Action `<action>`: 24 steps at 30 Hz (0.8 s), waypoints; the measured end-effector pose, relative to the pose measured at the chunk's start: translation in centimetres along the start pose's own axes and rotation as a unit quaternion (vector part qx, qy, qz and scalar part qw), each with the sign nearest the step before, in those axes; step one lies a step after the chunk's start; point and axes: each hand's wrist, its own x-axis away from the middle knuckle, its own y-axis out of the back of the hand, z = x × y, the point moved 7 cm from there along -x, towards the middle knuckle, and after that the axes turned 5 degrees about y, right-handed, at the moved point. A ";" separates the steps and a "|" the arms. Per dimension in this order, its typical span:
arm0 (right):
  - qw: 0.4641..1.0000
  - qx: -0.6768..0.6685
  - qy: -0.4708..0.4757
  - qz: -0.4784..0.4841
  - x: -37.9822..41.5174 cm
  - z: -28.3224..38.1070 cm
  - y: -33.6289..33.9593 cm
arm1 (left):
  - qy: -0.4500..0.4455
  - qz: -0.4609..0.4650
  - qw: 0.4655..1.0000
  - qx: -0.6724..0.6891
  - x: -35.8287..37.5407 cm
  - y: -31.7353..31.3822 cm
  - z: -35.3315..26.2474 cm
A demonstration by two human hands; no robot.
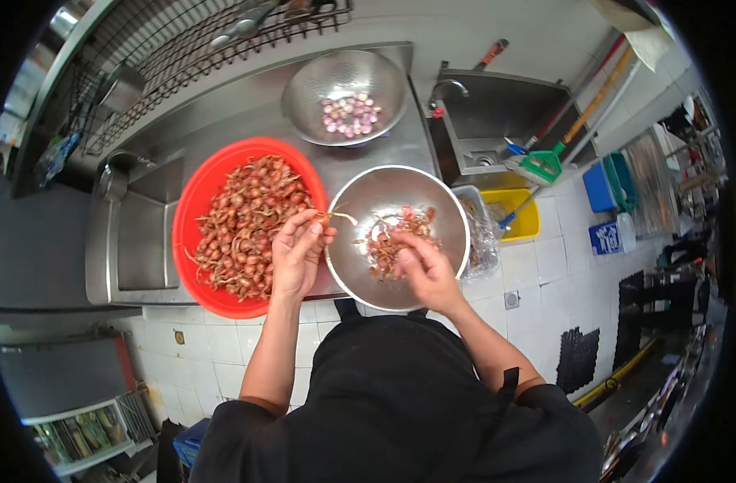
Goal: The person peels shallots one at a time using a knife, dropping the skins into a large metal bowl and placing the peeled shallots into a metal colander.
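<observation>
A steel tabletop crosses my view, with one sink at 9 o'clock and another between 1 and 2. On it I count three vessels: one red tub at 9, heaped with unpeeled bulbs too many to count; one perforated bowl at 12, holding peeled bulbs; one steel bowl near centre, with skins. My left hand pinches one bulb between tub and steel bowl. My right hand has curled fingers over the skins; I can't tell its grip. Bare steel opens toward 11, below a wire rack; a yellow bin crowds 3.
</observation>
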 end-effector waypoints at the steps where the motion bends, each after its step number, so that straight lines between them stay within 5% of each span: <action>1: 1.000 0.005 -0.002 -0.009 0.1 1.0 -0.2 | -0.006 0.006 1.000 -0.007 0.1 -1.2 0.7; 3: 0.998 -0.065 -0.007 0.019 0.3 2.2 -1.1 | -0.011 0.010 1.000 -0.008 0.3 -3.1 1.8; 12: 1.000 -0.004 0.005 -0.015 -0.3 3.6 -0.2 | -0.072 0.035 0.985 -0.152 1.4 -8.1 2.4; 17: 0.992 -0.003 0.093 -0.082 -0.7 4.1 -0.2 | -0.095 0.034 0.978 -0.182 1.8 -9.1 2.2; 21: 0.994 -0.057 0.054 -0.083 -0.9 3.6 -0.1 | -0.244 0.068 0.923 -0.288 2.6 -10.1 1.2; 24: 0.987 -0.003 0.111 -0.113 -1.1 4.0 0.1 | -0.311 0.074 0.873 -0.368 3.2 -10.5 1.2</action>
